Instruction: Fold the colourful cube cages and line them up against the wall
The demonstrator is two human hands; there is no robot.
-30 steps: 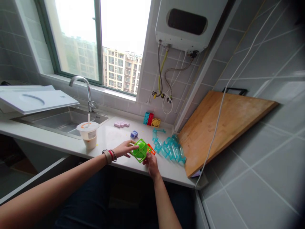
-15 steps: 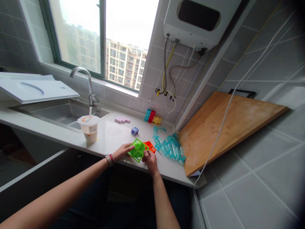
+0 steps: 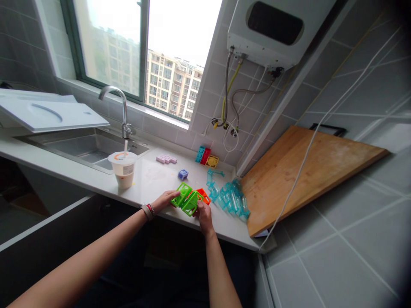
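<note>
Both hands hold a bright green plastic toy block with square open frames, over the front of the counter. My left hand (image 3: 166,200) grips the left half of the green block (image 3: 182,195), thumb on top. My right hand (image 3: 204,216) has its fingers closed on the right half, which is tilted against the left one; I cannot tell whether the halves are joined. Just behind the right hand lies an orange-red block (image 3: 204,195), partly covered. Further back sit a small blue-purple block (image 3: 183,174) and a pale pink zigzag block (image 3: 166,159).
A lidded drink cup with a straw (image 3: 123,170) stands left, beside the sink (image 3: 77,145) and faucet (image 3: 126,128). Clear teal plastic pieces (image 3: 231,197) lie right, near a leaning wooden board (image 3: 308,171). Teal, red and yellow blocks (image 3: 206,157) stand by the wall.
The green block was one flat four-square piece; now its two halves sit at an angle, with a line between them. Both hands stay on it. The view has shifted slightly.
</note>
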